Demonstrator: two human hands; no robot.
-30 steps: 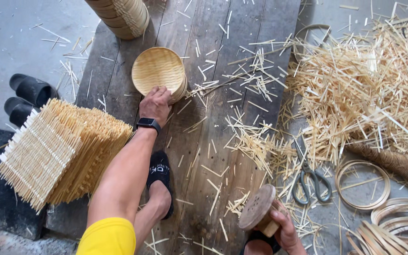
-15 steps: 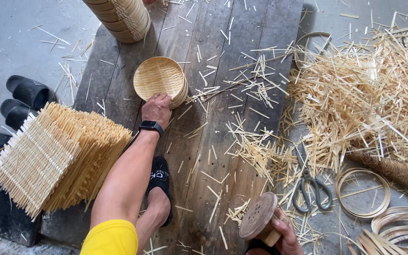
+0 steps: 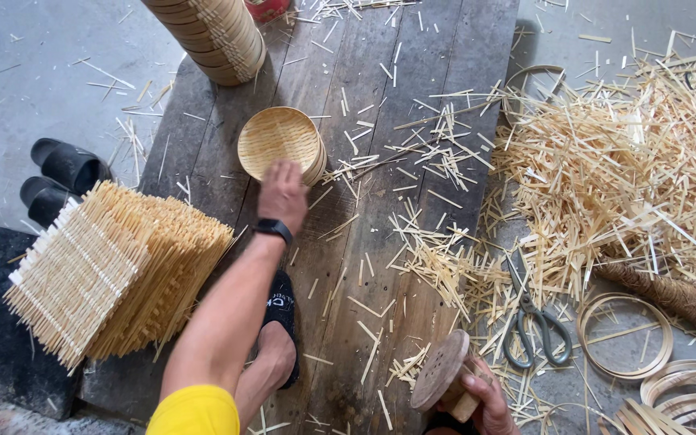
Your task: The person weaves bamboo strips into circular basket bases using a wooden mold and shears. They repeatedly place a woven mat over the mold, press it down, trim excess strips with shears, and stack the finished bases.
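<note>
- Left hand (image 3: 283, 193) reaches out over the plank board (image 3: 412, 48), fingers loosely spread and gripping nothing, just touching the near rim of the small round basket (image 3: 280, 143).
- That basket sits toward the board's far left part, tipped so its woven inside shows, probably handy for grabbing.
- Right hand (image 3: 485, 395), at the board's near right edge, is wrapped tight around the handle of a round wooden mallet (image 3: 440, 372), its flat pitted face turned up.
- Thin pale bamboo slivers (image 3: 606, 161) lie heaped off the right edge, with scissors (image 3: 535, 322) and bent hoops (image 3: 625, 334) beside them.
- Stiff square woven mats (image 3: 114, 270) lean stacked at the left edge.
</note>
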